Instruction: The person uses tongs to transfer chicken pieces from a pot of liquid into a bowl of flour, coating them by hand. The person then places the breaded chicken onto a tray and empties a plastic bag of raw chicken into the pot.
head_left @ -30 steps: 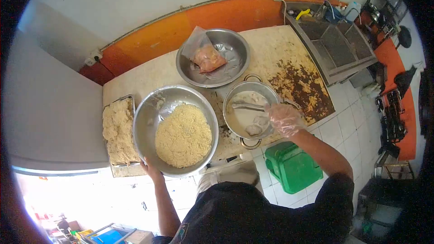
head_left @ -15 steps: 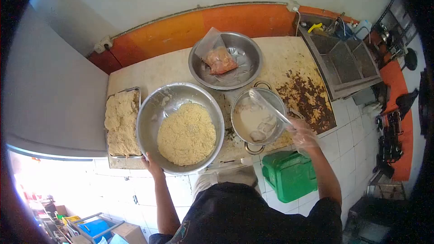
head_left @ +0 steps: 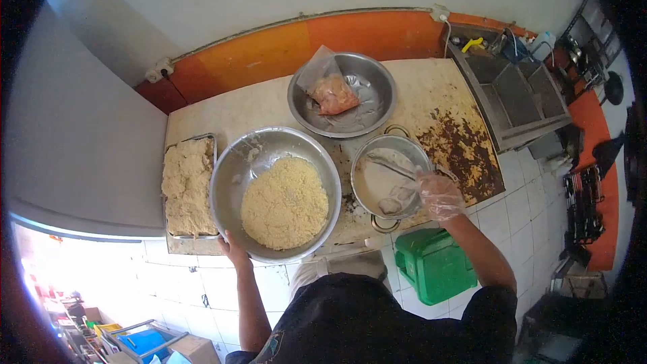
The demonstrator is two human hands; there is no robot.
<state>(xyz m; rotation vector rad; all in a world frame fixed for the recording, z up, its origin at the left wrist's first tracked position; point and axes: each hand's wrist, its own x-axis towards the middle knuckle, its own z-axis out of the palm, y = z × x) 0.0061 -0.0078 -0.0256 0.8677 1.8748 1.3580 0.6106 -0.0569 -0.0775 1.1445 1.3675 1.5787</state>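
My left hand grips the near left rim of a large metal bowl that holds a heap of pale yellow crumbs. In a clear plastic glove, my right hand is closed around metal tongs. The tongs slant down into a two-handled pot of cloudy, cream-coloured liquid with lumpy pieces in it. Their far end dips at the liquid, and the glove hides their near end. Left of the bowl, crumb-coated pieces fill a metal tray.
Behind the pot, another metal bowl holds a clear bag of pinkish-orange food. A sink adjoins the worn table on the right. Below the table's front edge stands a green lidded bin. A grey panel flanks the left side.
My right hand has lowered the tongs from above the pot into the liquid, tilting them flatter. My left hand stays on the bowl's rim. The whole view has shifted slightly.
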